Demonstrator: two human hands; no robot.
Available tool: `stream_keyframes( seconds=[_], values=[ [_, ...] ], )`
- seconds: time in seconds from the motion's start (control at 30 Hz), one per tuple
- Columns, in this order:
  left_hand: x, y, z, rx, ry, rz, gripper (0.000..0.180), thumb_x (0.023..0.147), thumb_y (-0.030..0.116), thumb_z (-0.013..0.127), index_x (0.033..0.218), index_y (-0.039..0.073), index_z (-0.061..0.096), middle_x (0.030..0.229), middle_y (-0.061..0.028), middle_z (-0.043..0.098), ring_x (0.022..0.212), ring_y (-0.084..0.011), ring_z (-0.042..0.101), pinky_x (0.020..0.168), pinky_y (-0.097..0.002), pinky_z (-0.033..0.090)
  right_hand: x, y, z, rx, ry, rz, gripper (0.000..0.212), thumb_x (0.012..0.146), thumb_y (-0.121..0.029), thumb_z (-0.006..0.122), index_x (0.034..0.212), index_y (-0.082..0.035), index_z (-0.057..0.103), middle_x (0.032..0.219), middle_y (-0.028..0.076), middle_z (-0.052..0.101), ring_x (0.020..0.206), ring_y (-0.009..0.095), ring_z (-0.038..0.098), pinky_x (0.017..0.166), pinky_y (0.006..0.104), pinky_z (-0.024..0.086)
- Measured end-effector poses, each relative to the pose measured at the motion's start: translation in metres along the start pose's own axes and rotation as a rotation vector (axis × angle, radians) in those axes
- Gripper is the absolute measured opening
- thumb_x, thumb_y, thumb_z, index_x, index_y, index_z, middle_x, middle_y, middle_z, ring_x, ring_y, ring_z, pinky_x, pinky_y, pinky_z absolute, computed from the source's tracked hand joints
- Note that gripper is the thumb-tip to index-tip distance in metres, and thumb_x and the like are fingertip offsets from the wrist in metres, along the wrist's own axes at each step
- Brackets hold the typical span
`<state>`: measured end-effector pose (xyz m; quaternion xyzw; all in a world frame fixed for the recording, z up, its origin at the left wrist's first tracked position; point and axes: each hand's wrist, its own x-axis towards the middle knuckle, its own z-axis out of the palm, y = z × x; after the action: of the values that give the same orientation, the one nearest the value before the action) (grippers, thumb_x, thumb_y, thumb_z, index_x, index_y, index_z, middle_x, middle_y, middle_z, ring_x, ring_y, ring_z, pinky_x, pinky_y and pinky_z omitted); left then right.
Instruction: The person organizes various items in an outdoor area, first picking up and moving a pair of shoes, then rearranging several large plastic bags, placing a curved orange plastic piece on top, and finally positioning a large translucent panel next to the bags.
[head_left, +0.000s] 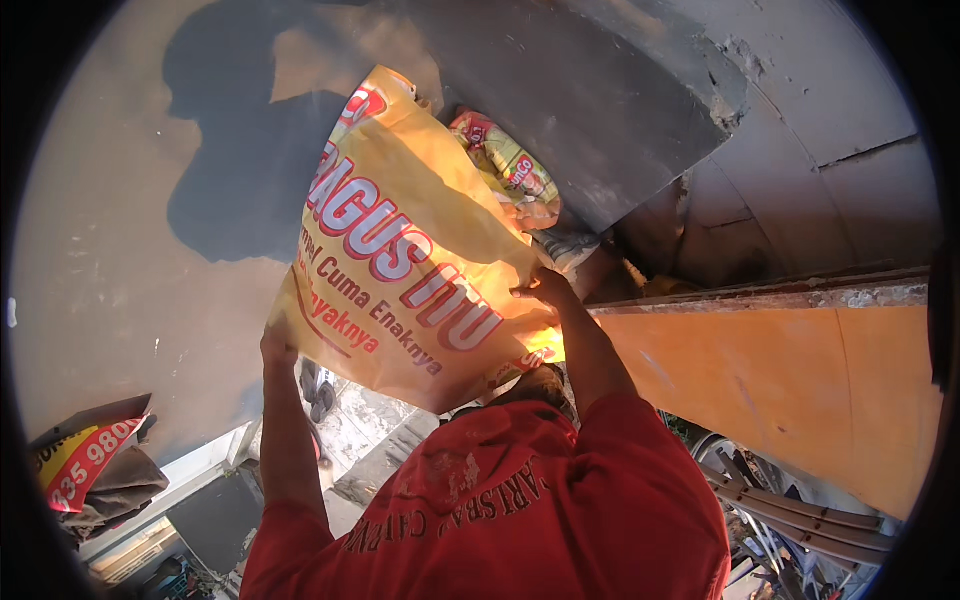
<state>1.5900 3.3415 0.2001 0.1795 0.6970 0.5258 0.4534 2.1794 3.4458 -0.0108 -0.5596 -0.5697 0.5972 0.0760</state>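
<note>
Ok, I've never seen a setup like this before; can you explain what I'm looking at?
No machine here: these are a person's bare hands. The single picture comes from the left of two head-worn fisheye cameras looking down, so straight edges bend near the rim. The red shirt is the wearer's. The left hand and right hand hold a large yellow printed banner by its edges. Beyond it is crumpled yellow-and-red printed plastic; an orange panel stands to the right.

the pale, blotchy floor (352,412) carries dark footwear (323,402), partly in shadow.
</note>
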Motion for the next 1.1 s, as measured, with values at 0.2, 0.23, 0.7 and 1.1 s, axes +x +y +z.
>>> stream_keyframes(
  seconds=[0.2, 0.23, 0.7, 1.1],
  values=[
    [-0.008, 0.016, 0.042, 0.204, 0.013, 0.079, 0.048, 0.102, 0.021, 0.057, 0.142, -0.001, 0.043, 0.133, -0.0138, 0.057, 0.12, -0.0274, 0.059, 0.103, -0.0417, 0.05, -0.011, -0.022, -0.035, -0.068, 0.382, -0.118, 0.059, 0.076, -0.047, 0.085, 0.108, 0.0, 0.069, 0.102, 0.014, 0.073, 0.093, 0.026, 0.069, 0.081, 0.0391, 0.052],
    [0.002, 0.02, 0.06, 0.189, -0.005, 0.096, 0.048, 0.102, 0.021, 0.057, 0.142, -0.001, 0.043, 0.133, -0.0138, 0.057, 0.12, -0.0274, 0.059, 0.103, -0.0417, 0.05, -0.004, -0.013, -0.057, 0.188, 0.522, -0.15, 0.052, 0.075, -0.042, 0.086, 0.102, 0.0, 0.071, 0.094, 0.013, 0.073, 0.085, 0.022, 0.068, 0.076, 0.0369, 0.052],
    [0.032, 0.004, 0.097, -0.234, 0.054, -0.022, 0.053, 0.097, 0.031, 0.064, 0.136, -0.001, 0.05, 0.126, -0.0128, 0.062, 0.113, -0.0265, 0.061, 0.094, -0.0378, 0.05, -0.008, -0.11, -0.144, -0.05, 0.685, -0.276, 0.031, 0.086, -0.032, 0.075, 0.095, -0.003, 0.069, 0.082, 0.013, 0.071, 0.078, 0.029, 0.069, 0.073, 0.0405, 0.052],
    [0.024, 0.02, 0.072, 0.062, 0.233, 0.19, 0.03, 0.096, 0.02, 0.066, 0.12, 0.003, 0.063, 0.097, -0.0047, 0.07, 0.081, -0.0153, 0.067, 0.074, -0.029, 0.054, 0.016, -0.088, -0.113, -0.407, 0.541, -0.156, 0.04, 0.089, -0.04, 0.068, 0.109, -0.006, 0.068, 0.106, 0.02, 0.071, 0.104, 0.04, 0.066, 0.088, 0.0475, 0.051]
  ],
)
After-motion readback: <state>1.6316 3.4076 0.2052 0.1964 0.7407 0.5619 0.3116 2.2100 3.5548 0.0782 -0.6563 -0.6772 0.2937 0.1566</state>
